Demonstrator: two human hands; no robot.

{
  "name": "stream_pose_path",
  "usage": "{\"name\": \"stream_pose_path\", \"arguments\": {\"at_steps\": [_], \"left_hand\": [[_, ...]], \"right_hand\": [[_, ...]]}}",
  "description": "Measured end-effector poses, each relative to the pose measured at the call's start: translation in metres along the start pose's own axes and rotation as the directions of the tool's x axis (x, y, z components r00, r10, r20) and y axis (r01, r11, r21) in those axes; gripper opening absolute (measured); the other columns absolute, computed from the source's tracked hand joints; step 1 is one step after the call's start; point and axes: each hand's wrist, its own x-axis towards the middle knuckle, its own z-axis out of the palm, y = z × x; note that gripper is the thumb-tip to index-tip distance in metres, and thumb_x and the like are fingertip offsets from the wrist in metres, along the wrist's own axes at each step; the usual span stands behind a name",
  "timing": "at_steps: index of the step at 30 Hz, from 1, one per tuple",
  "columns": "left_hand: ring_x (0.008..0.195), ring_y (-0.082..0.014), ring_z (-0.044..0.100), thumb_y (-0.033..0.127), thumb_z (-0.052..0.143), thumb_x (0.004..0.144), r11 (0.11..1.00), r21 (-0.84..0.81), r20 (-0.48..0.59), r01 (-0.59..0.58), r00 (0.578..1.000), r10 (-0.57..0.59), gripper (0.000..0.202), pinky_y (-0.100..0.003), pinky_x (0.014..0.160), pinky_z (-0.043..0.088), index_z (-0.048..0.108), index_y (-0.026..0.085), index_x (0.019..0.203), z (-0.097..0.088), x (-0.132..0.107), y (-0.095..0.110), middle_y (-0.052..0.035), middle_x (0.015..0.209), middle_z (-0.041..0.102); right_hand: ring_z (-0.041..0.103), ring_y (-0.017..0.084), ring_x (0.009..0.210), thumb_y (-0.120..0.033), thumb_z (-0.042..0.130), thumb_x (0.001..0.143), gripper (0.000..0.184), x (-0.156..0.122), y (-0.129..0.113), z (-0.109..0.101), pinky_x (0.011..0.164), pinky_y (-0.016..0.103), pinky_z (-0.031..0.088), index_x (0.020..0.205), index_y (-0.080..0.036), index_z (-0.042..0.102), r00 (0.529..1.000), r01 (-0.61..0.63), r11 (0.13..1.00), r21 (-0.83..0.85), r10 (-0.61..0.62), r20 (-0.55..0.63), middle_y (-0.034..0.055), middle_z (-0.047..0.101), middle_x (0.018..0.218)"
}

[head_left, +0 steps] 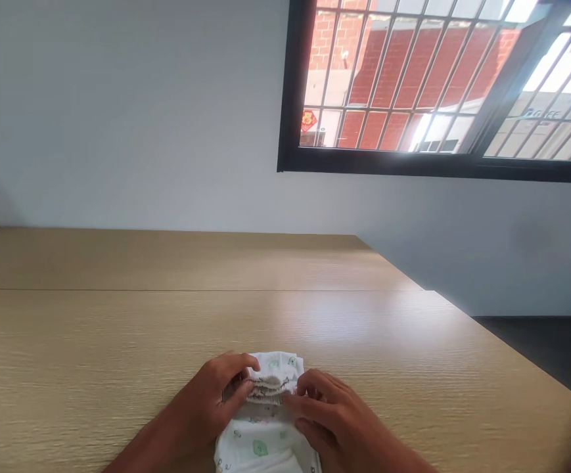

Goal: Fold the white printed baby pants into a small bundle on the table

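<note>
Left hand (206, 401), right hand (332, 417) pinch diaper's elastic edge (267, 389).

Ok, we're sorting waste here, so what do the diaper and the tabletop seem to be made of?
The disposable diaper looks like soft, matte nonwoven fabric, going by its papery white surface and green print; its waistband has elastic-like gathers. The tabletop looks like wood-grain laminate, streaky and lightly glossy, though veneer is possible.

Nothing legible; red diamond sign (308, 121), character too small.
</note>
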Motion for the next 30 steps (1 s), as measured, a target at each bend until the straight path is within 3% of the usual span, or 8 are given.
{"name": "stream_pose_path", "arguments": {"at_steps": [4, 8, 14, 18, 21, 25, 27, 30], "left_hand": [[0.087, -0.0195, 0.063, 0.039, 0.047, 0.101, 0.998, -0.047, 0.046, -0.042, 0.998, 0.044, 0.027, -0.024, 0.077, 0.051, 0.064, 0.028, 0.118, 0.006, -0.004, 0.0, -0.0028, 0.104, 0.068], [0.081, -0.0204, 0.064, 0.037, 0.049, 0.098, 0.988, 0.027, 0.153, -0.155, 0.977, 0.149, 0.026, -0.025, 0.078, 0.052, 0.07, 0.029, 0.111, 0.008, -0.001, 0.0, -0.0037, 0.099, 0.07], [0.078, -0.0167, 0.062, 0.037, 0.048, 0.099, 0.988, 0.131, 0.006, -0.085, 0.996, 0.085, 0.025, -0.02, 0.073, 0.05, 0.066, 0.027, 0.113, 0.008, 0.002, 0.006, -0.0014, 0.093, 0.069], [0.071, -0.0139, 0.058, 0.035, 0.051, 0.098, 0.916, 0.353, 0.182, -0.189, 0.975, 0.131, 0.021, -0.018, 0.066, 0.046, 0.068, 0.023, 0.096, 0.008, 0.015, 0.008, -0.0012, 0.088, 0.065], [0.065, -0.014, 0.055, 0.04, 0.071, 0.083, 0.854, 0.449, 0.288, -0.264, 0.947, 0.141, 0.019, -0.02, 0.06, 0.044, 0.067, 0.022, 0.079, 0.003, 0.029, 0.014, -0.0006, 0.084, 0.062], [0.086, -0.0254, 0.057, 0.048, 0.082, 0.065, 0.784, 0.583, 0.173, -0.213, 0.975, 0.136, 0.034, -0.034, 0.08, 0.047, 0.066, 0.021, 0.078, -0.026, 0.039, 0.04, -0.0039, 0.092, 0.059], [0.089, -0.0249, 0.056, 0.045, 0.078, 0.071, 0.782, 0.602, 0.087, -0.163, 0.987, 0.138, 0.027, -0.036, 0.084, 0.045, 0.066, 0.023, 0.082, -0.048, 0.036, 0.061, -0.0031, 0.094, 0.056], [0.088, -0.0213, 0.055, 0.033, 0.07, 0.078, 0.799, 0.584, -0.003, -0.145, 0.983, 0.181, 0.011, -0.032, 0.079, 0.046, 0.065, 0.024, 0.082, -0.077, 0.022, 0.095, -0.0019, 0.099, 0.054]], "right_hand": [[0.056, 0.023, 0.105, -0.011, 0.057, 0.091, 0.043, 0.0, -0.001, 0.004, 0.09, 0.039, 0.049, 0.129, -0.031, 0.056, 1.0, -0.021, 0.992, -0.125, 0.021, 0.003, 0.0072, 0.059, 0.115], [0.058, 0.022, 0.095, -0.006, 0.061, 0.083, 0.027, 0.002, 0.01, 0.018, 0.085, 0.036, 0.05, 0.102, -0.024, 0.064, 0.993, 0.017, 0.97, -0.242, -0.046, -0.113, 0.0061, 0.063, 0.106], [0.056, 0.016, 0.076, -0.014, 0.071, 0.078, 0.014, 0.006, 0.037, 0.036, 0.07, 0.028, 0.044, 0.08, -0.022, 0.06, 0.921, 0.163, 0.883, -0.44, -0.296, -0.252, 0.0007, 0.064, 0.09], [0.054, 0.014, 0.071, -0.029, 0.08, 0.08, 0.02, 0.011, 0.053, 0.048, 0.064, 0.026, 0.039, 0.08, -0.024, 0.061, 0.881, 0.189, 0.848, -0.495, -0.368, -0.295, -0.0024, 0.062, 0.087], [0.054, 0.014, 0.069, -0.037, 0.079, 0.083, 0.021, 0.012, 0.062, 0.051, 0.063, 0.027, 0.039, 0.083, -0.025, 0.062, 0.889, 0.184, 0.815, -0.55, -0.376, -0.26, -0.0028, 0.062, 0.085], [0.058, 0.017, 0.076, -0.028, 0.071, 0.086, 0.012, 0.009, 0.057, 0.012, 0.07, 0.03, 0.043, 0.086, -0.021, 0.061, 0.926, 0.148, 0.786, -0.6, -0.323, -0.195, 0.0005, 0.065, 0.086], [0.059, 0.02, 0.082, -0.021, 0.066, 0.085, 0.012, 0.008, 0.041, -0.027, 0.077, 0.034, 0.046, 0.096, -0.02, 0.061, 0.965, 0.048, 0.836, -0.546, -0.181, -0.191, 0.0038, 0.066, 0.094], [0.058, 0.021, 0.079, -0.023, 0.06, 0.089, 0.004, 0.005, 0.001, -0.091, 0.071, 0.034, 0.049, 0.087, -0.021, 0.057, 0.96, -0.011, 0.93, -0.368, -0.093, -0.263, 0.0047, 0.064, 0.089]]}}
